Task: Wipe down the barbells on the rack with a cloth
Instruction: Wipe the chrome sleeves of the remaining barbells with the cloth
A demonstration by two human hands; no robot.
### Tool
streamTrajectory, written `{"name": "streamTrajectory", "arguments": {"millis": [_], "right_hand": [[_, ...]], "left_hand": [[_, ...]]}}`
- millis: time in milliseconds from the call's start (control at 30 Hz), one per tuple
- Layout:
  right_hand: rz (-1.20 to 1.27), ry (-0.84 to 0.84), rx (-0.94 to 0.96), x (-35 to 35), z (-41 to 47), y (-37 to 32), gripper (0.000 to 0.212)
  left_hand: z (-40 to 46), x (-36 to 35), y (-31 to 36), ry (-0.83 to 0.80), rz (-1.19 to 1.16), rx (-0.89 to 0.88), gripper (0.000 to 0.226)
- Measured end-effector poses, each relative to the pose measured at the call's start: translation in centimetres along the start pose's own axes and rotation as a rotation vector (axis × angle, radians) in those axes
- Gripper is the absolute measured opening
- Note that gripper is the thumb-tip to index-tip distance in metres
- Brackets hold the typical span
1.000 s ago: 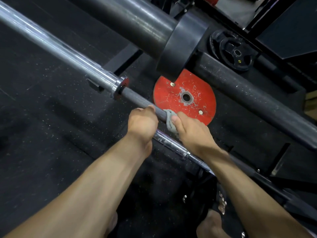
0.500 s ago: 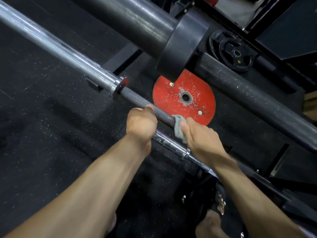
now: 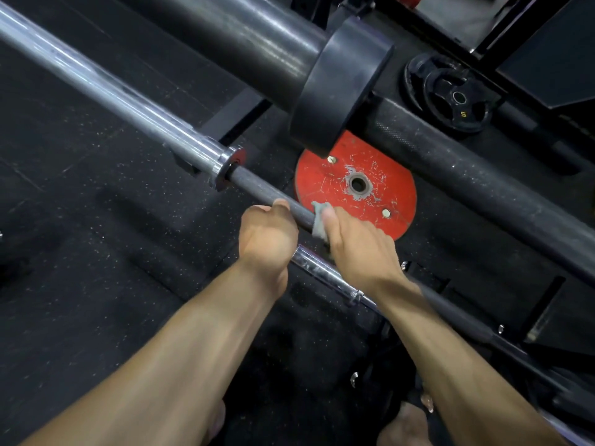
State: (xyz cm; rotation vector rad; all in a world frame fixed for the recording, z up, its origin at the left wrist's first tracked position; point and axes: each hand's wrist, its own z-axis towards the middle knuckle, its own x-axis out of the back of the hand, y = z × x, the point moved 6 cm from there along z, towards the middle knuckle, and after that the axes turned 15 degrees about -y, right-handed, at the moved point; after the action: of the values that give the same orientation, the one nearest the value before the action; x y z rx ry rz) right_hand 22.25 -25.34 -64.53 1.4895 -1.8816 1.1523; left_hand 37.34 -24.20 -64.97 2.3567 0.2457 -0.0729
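A: Barbell (image 3: pixel 257 188) first, from the left: its chrome sleeve (image 3: pixel 106 94) runs in to a collar (image 3: pixel 227 167), then the dark knurled shaft. What worries you there?

B: Rolling. The left hand (image 3: pixel 267 236) has its fingers curled round the shaft just right of the collar, steadying it. If that grip slackens, I'd expect the bar to turn under the wiping and the cloth to skate.

A: And the cloth (image 3: pixel 320 220)?

B: Small, grey, bunched against the shaft; the right hand (image 3: pixel 357 249) grips it around the bar, touching distance from the left. Knurling could snag it or scrape the thumb.

A: Further right?

B: A scuffed red plate (image 3: pixel 380 194) lies on the floor (image 3: pixel 80 252) beneath. A dropped cloth would likely land in that grit and carry it back onto the bar.
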Motion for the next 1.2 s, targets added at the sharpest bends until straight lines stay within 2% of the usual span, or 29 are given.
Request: {"name": "streamTrajectory", "arguments": {"millis": [67,133,233,333,467,533,633,767,900,967,1100,1200], "right_hand": [[0.128,0.036,-0.044,0.5,0.6,0.3,0.055],[0.164,0.024,0.013,0.5,0.7,0.1,0.052],[0.046,-0.06,0.113,-0.4,-0.1,0.0,0.037],[-0.027,-0.029,0.095,-0.4,0.0,-0.2,0.038],[0.239,-0.008,-0.044,0.2,2.2,0.1,0.054],[0.293,-0.025,0.031,0.1,2.3,0.3,0.052],[0.147,-0.051,0.186,-0.4,0.8,0.2,0.04],[0.074,-0.028,0.141,-0.5,0.9,0.4,0.037],[0.217,0.049,0.057,0.2,1.7,-0.2,0.045],[0.303,0.026,0.101,0.3,1.9,0.0,0.045],[0.333,-0.102,0.271,-0.3,0.8,1.2,0.026],[0.299,-0.073,0.258,-0.3,0.9,1.2,0.027]], "left_hand": [[0.0,-0.1,0.0,0.001,-0.001,0.006,0.028],[0.1,0.0,0.0,-0.006,0.007,0.003,0.027],[0.3,0.0,-0.1,-0.022,0.014,0.013,0.027],[0.2,0.1,-0.1,-0.032,0.015,0.011,0.027],[0.4,0.2,0.0,-0.024,0.003,0.046,0.031],[0.6,0.4,0.1,-0.017,0.013,0.052,0.033],[0.1,0.3,0.2,-0.048,0.051,0.027,0.035],[0.0,0.4,0.3,-0.077,0.05,0.016,0.034],[0.1,0.4,0.4,-0.046,0.018,0.043,0.034],[0.1,0.4,0.5,-0.037,0.015,0.052,0.034],[0.1,0.4,0.5,-0.041,0.026,0.046,0.034],[0.1,0.4,0.5,-0.044,0.034,0.024,0.035]]}}
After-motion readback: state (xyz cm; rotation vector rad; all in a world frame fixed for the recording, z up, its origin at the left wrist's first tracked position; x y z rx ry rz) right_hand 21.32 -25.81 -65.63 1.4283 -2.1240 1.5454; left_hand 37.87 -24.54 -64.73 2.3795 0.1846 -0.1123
